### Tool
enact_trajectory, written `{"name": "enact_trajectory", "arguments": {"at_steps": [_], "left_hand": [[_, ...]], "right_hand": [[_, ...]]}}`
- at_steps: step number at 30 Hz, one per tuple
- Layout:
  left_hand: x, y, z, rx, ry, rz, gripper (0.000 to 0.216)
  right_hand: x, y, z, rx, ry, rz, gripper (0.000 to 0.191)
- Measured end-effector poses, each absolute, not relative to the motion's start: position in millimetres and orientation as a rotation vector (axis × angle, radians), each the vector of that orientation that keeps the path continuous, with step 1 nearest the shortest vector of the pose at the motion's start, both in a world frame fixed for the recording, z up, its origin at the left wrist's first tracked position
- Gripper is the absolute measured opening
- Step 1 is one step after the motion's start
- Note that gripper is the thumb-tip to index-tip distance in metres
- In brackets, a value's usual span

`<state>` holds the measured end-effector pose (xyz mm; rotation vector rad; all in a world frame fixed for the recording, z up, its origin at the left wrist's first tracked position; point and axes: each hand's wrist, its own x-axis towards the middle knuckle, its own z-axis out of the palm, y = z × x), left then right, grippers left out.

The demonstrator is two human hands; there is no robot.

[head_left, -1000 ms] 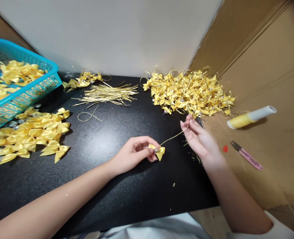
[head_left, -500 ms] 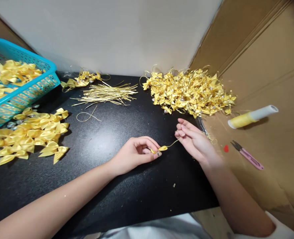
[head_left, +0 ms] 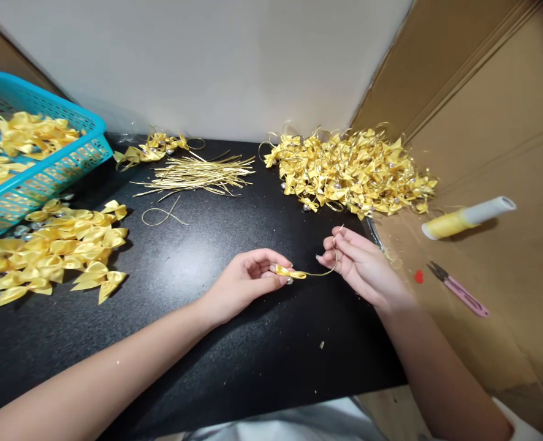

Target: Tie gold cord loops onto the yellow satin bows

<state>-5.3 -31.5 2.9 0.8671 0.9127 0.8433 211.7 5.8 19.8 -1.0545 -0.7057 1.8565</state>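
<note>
Between the thumb and fingers of my left hand (head_left: 248,278) is a yellow ribbon bow (head_left: 294,274) with a small silver bell (head_left: 289,280) at its underside. A thin gold cord (head_left: 320,273) runs from the bow to my right hand (head_left: 356,260), where thumb and index finger pinch it near its end. The cord curves upward at the right hand, and its tip sticks out above the fingers. Both hands are just above the black table (head_left: 271,331), a short way apart.
Yellow bows (head_left: 64,245) lie at left beside a turquoise basket (head_left: 87,144) of more bows. Gold cords (head_left: 198,174) lie at the back. A large heap of corded bows (head_left: 349,168) is back right. Pink-handled thread snips (head_left: 459,291) and a cardboard tube (head_left: 469,217) rest on cardboard at right.
The left fingers have shifted on the bow, so more of it shows. My right hand has slid its grip on the cord, which now bends up past the fingertips.
</note>
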Motion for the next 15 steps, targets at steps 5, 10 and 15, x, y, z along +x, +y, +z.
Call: {"name": "enact_trajectory", "arguments": {"at_steps": [5,10,15], "left_hand": [[-4.9,-33.6,3.1,0.919,0.928,0.851,0.011],[-3.6,-33.8,1.8,0.95,0.914,0.918,0.014],[-2.6,-33.9,-0.2,0.903,0.923,0.942,0.018]], "right_hand": [[208.2,2.1,25.5,-1.069,-0.834,1.881,0.025],[197.1,-3.9,26.0,-1.046,-0.871,1.87,0.023],[186.7,-13.1,18.7,-1.11,-1.114,1.846,0.028]]}}
